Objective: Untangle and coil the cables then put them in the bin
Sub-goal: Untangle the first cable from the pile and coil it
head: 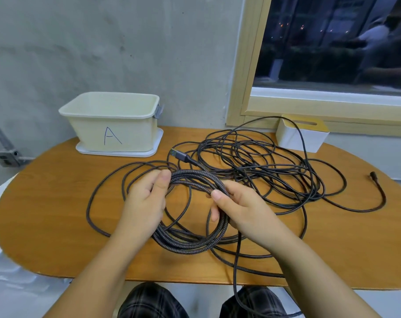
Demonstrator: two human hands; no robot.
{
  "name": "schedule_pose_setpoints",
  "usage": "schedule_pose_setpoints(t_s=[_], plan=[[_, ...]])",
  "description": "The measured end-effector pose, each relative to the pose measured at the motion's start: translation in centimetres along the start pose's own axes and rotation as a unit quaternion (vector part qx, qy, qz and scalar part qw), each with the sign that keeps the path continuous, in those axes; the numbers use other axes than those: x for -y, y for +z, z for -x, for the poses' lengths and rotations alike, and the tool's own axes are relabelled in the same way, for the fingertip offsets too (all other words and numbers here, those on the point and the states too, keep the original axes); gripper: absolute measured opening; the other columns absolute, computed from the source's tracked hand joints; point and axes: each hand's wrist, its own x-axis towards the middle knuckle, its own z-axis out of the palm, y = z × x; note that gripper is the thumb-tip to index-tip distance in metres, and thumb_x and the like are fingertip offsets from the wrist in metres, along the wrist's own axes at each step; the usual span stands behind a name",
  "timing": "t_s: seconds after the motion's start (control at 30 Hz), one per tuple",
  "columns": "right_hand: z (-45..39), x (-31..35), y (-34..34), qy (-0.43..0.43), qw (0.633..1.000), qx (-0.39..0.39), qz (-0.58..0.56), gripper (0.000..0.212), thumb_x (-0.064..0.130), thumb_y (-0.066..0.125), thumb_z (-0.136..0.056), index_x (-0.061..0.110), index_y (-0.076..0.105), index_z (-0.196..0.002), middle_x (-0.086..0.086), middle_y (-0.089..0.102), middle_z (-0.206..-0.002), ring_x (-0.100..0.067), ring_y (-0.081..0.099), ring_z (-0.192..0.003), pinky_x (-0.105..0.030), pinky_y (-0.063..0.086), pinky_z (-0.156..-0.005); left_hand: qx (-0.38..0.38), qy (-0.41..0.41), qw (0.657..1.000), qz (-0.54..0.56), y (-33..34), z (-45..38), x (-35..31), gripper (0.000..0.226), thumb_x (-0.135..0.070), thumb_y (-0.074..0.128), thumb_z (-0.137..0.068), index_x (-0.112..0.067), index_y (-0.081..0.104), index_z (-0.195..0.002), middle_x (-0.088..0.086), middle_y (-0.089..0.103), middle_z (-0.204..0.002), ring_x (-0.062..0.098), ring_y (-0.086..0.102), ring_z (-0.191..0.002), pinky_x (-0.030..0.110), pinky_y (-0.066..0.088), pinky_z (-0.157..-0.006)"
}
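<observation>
Hands, left (144,198) and right (236,203), are pinching the coil (195,180) between them, with the bin (110,125) lying far-left, nearer the left.

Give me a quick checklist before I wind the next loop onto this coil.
1. Coil gripped by both the left hand and the right hand: ok.
2. USB plug free at the coil's top: ok.
3. Loose cable untangled: not ok, it overlaps itself in many loops.
4. Far connector lying free on the table: ok.
5. Bin open: ok; whether it holds anything, cannot tell.
</observation>
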Motion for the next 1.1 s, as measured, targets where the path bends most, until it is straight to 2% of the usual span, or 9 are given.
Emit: schedule_pose_setpoints(t_s=[0.1,0.23,0.33,0.4,0.47,0.6,0.73,0.87,1.1], plan=[[0.3,0.0,-0.2,-0.007,0.999,0.003,-0.049,0.024,0.03,0.046,-0.097,0.015,0.062,-0.088,-0.003,0.063,-0.076,0.003,0.051,-0.053,-0.009,0.041,-0.054,-0.008,-0.018,0.997,0.069,0.1,0.3,0.1,0.043,-0.052,0.043,-0.081,-0.012,0.037,-0.068,-0.004,0.026,-0.049,0.009,0.022,-0.04,0.023,0.019,-0.039],[0.4,-0.3,0.4,0.009,0.999,-0.017,0.041,0.022,0.034,0.041,-0.098,0.02,0.054,-0.086,0.013,0.055,-0.061,0.0,0.048,-0.06,-0.024,0.044,-0.069,0.0,-0.042,0.994,0.104,0.5,0.5,0.0,0.042,-0.047,0.046,-0.085,-0.007,0.047,-0.073,-0.002,0.035,-0.057,0.011,0.027,-0.044,0.024,0.021,-0.039],[0.2,-0.2,0.5,0.028,0.995,-0.03,0.089,0.02,0.036,0.039,-0.099,0.025,0.049,-0.085,0.01,0.054,-0.062,-0.001,0.049,-0.059,-0.025,0.044,-0.064,-0.037,0.043,0.998,-0.041,0.5,0.2,0.3,0.015,-0.04,0.046,-0.096,-0.033,0.059,-0.099,-0.004,0.049,-0.09,0.009,0.051,-0.073,0.01,0.042,-0.061],[0.3,-0.2,0.4,0.027,0.989,-0.015,0.146,0.02,0.039,0.039,-0.098,0.027,0.047,-0.084,0.006,0.055,-0.067,-0.004,0.051,-0.061,-0.033,0.047,-0.065,-0.034,0.166,0.957,-0.234,0.0,0.1,0.4,0.029,-0.046,0.043,-0.092,-0.041,0.049,-0.119,-0.01,0.039,-0.116,0.007,0.042,-0.111,0.012,0.032,-0.096],[0.3,0.0,0.4,0.007,0.981,0.015,0.193,0.023,0.042,0.039,-0.097,0.023,0.049,-0.091,0.004,0.057,-0.073,-0.008,0.054,-0.067,-0.038,0.049,-0.067,0.027,0.289,0.876,-0.384,-0.1,-0.2,0.5,0.049,-0.052,0.038,-0.09,-0.034,0.038,-0.136,-0.007,0.036,-0.135,0.017,0.029,-0.131,0.035,0.02,-0.109],[0.5,0.3,0.6,-0.042,0.967,0.041,0.247,0.03,0.043,0.04,-0.097,0.024,0.046,-0.12,0.013,0.054,-0.078,-0.009,0.054,-0.072,-0.029,0.048,-0.066,0.176,0.344,0.765,-0.515,0.5,-0.8,-0.7,0.052,-0.054,0.023,-0.093,-0.032,0.037,-0.138,-0.008,0.065,-0.107,0.017,0.056,-0.113,0.049,0.024,-0.108],[0.9,0.3,0.6,-0.046,0.974,0.039,0.218,0.014,0.038,0.052,-0.092,0.037,0.046,-0.104,0.01,0.06,-0.085,-0.007,0.055,-0.078,-0.034,0.049,-0.072,0.294,0.214,0.823,-0.437,0.3,-1.0,-1.7,0.062,-0.063,0.012,-0.085,-0.044,0.03,-0.142,-0.016,0.056,-0.119,0.01,0.053,-0.108,0.029,0.043,-0.09],[1.0,0.2,0.3,-0.038,0.983,0.016,0.179,0.019,0.036,0.06,-0.087,0.037,0.044,-0.097,0.004,0.065,-0.083,-0.011,0.059,-0.072,-0.041,0.052,-0.068,0.326,0.159,0.855,-0.371,0.6,-0.5,-1.8,0.054,-0.057,0.047,-0.087,-0.041,0.036,-0.137,-0.022,0.047,-0.126,0.001,0.046,-0.111,0.018,0.035,-0.082],[0.6,-0.1,0.1,-0.033,0.979,0.011,0.199,0.017,0.032,0.061,-0.087,0.032,0.05,-0.1,0.002,0.064,-0.081,-0.013,0.061,-0.073,-0.04,0.053,-0.068,0.254,0.186,0.862,-0.397,0.4,0.0,-1.6,0.046,-0.038,0.037,-0.097,-0.031,0.033,-0.142,-0.014,0.047,-0.134,0.005,0.044,-0.122,0.015,0.032,-0.089]])
